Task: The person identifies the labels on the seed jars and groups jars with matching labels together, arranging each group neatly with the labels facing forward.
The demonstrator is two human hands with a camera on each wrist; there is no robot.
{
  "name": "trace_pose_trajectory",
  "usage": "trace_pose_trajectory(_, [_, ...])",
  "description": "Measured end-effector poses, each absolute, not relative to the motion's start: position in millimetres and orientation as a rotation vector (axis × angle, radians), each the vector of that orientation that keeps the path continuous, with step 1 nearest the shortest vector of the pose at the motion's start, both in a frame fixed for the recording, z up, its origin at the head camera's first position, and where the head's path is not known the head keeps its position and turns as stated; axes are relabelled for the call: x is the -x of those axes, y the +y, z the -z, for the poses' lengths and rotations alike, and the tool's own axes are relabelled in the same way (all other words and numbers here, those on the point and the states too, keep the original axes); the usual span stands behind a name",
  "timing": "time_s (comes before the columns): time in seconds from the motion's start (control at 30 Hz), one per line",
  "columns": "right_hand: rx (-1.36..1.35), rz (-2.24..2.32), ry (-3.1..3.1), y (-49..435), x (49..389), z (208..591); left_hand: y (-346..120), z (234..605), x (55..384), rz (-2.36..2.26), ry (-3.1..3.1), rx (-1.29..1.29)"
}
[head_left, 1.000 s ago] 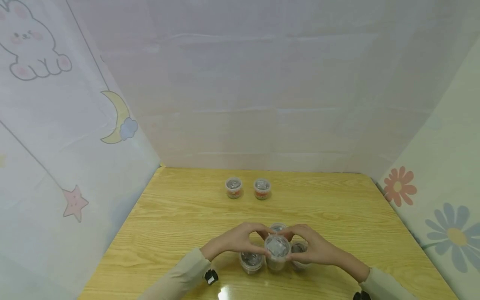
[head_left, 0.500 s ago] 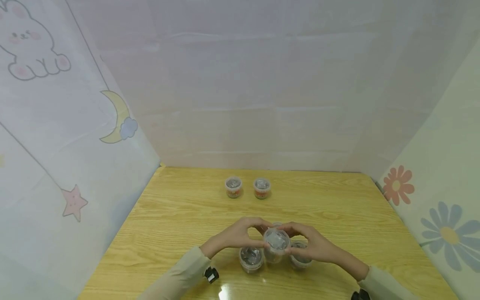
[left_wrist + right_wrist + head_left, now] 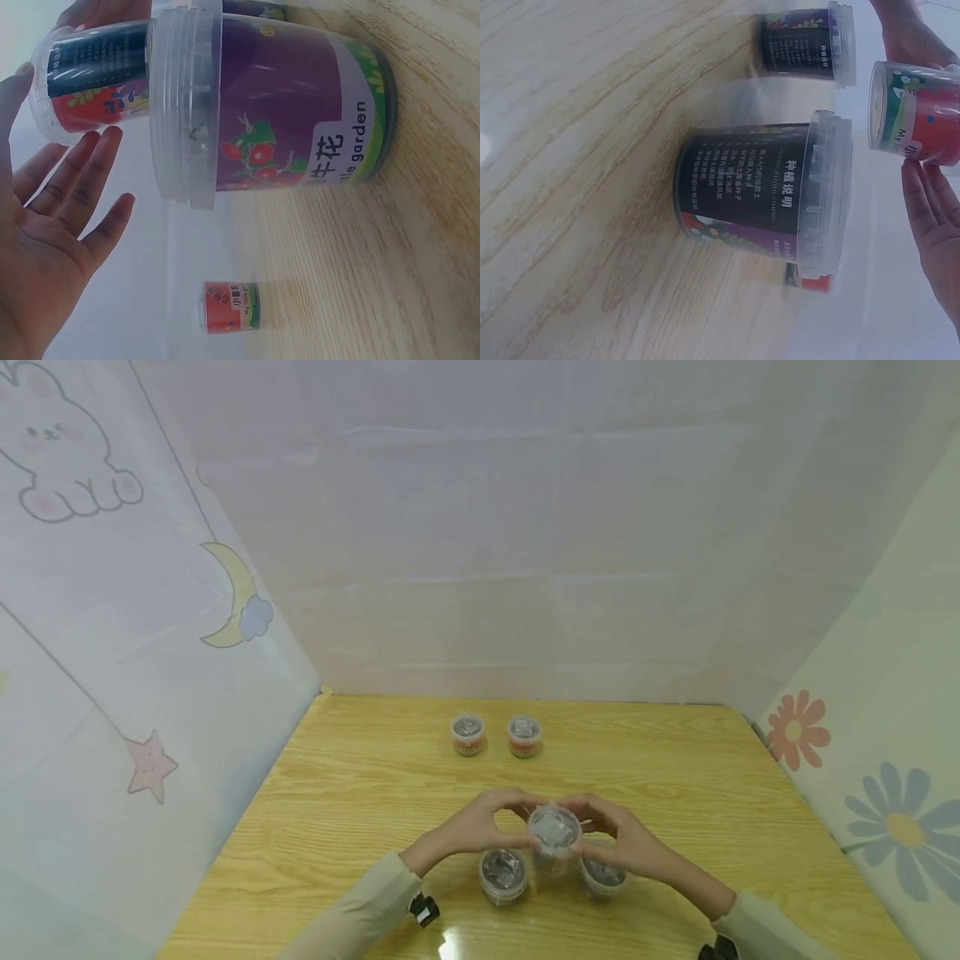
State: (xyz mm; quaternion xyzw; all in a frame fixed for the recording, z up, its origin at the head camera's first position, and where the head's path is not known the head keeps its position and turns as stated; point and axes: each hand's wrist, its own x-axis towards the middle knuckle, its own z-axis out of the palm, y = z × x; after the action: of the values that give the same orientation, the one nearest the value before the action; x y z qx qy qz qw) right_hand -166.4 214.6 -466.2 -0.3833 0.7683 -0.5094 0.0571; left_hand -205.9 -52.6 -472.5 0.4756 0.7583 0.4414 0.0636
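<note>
Both hands hold a clear-lidded planting cup (image 3: 554,828) with a red label between them, above the table. In the head view, my left hand (image 3: 483,827) grips its left side with thumb and fingers, and my right hand (image 3: 633,839) grips the right side. A crumpled clear packet shows through its lid. On the table below stand two more lidded cups, a purple-labelled one (image 3: 277,105) near the left hand and one with a black text panel (image 3: 742,191) near the right. The left wrist view shows the held red cup (image 3: 101,82) raised beyond the purple one.
Two small red-labelled cups, one left (image 3: 468,735) and one right (image 3: 524,737), stand apart toward the back of the wooden table (image 3: 360,793). A pale cloth wall (image 3: 480,568) rises behind the table, with printed cloth on both sides.
The held cup has moved slightly up and away from me, with both hands following. It now covers the spot where another cup's rim showed behind it. The other cups have stayed put.
</note>
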Motion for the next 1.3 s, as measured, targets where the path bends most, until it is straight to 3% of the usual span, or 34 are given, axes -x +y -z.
trace_pose_trajectory(1.3, [1.106,1.733,2.27,210,176,460,-38,476,205,-1.584,2.183,-1.164])
